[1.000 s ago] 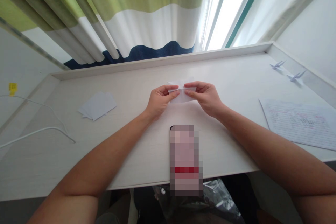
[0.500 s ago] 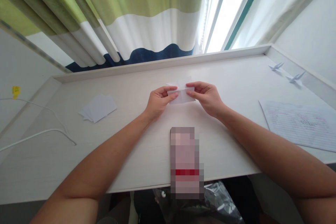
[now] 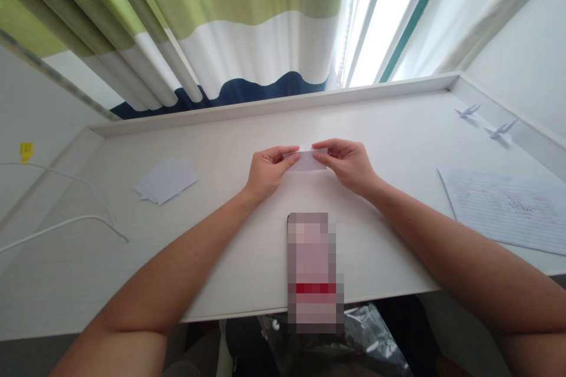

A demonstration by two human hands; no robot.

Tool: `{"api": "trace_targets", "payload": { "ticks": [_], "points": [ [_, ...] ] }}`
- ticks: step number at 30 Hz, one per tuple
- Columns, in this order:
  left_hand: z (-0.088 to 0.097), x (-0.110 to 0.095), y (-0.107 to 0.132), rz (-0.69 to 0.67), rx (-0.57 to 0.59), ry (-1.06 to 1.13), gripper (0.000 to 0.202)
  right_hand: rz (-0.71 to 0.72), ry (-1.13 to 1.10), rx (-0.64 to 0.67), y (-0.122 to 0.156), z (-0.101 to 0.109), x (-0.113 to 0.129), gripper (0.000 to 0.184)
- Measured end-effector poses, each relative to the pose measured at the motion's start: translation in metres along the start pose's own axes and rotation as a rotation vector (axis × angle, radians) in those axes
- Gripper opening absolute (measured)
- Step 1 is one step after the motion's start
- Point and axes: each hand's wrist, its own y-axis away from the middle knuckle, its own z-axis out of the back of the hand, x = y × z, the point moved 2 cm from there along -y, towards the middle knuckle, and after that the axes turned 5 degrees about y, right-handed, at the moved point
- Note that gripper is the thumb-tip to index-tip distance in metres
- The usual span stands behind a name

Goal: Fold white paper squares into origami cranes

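A small white sheet of paper (image 3: 307,161), partly folded, is held between my two hands above the middle of the desk. My left hand (image 3: 270,169) pinches its left side between thumb and fingers. On the opposite side my right hand (image 3: 349,162) grips it the same way, thumb in front and index finger along the top. The lower flap hangs toward me; its far part is mostly hidden by the fold and my fingers.
To the left lie several white paper squares (image 3: 165,181) and a white cable (image 3: 88,221). Two folded paper figures (image 3: 469,111) stand at the back right. Lined, written sheets (image 3: 508,206) lie at the right. A blurred-out phone-shaped object (image 3: 312,259) overlaps the front edge of the desk (image 3: 230,313).
The paper's far part, which stood up behind my fingers, has come down, and the sheet looks shorter. Both hands keep their pinch in nearly the same place.
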Motion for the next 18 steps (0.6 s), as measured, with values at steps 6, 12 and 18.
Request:
{"api": "trace_targets", "payload": {
  "ticks": [6, 12, 18],
  "points": [
    [-0.004, 0.0, 0.0, 0.104, 0.013, 0.206, 0.038, -0.099, -0.25, 0.043, 0.001, -0.006, -0.001, 0.031],
    [-0.008, 0.001, -0.001, 0.184, 0.052, 0.356, 0.034, -0.193, -0.37, 0.058, 0.002, -0.01, -0.001, 0.034],
    [-0.01, 0.001, 0.001, 0.218, 0.097, 0.427, 0.03, -0.215, -0.458, 0.09, 0.003, -0.017, 0.007, 0.035]
  ]
}}
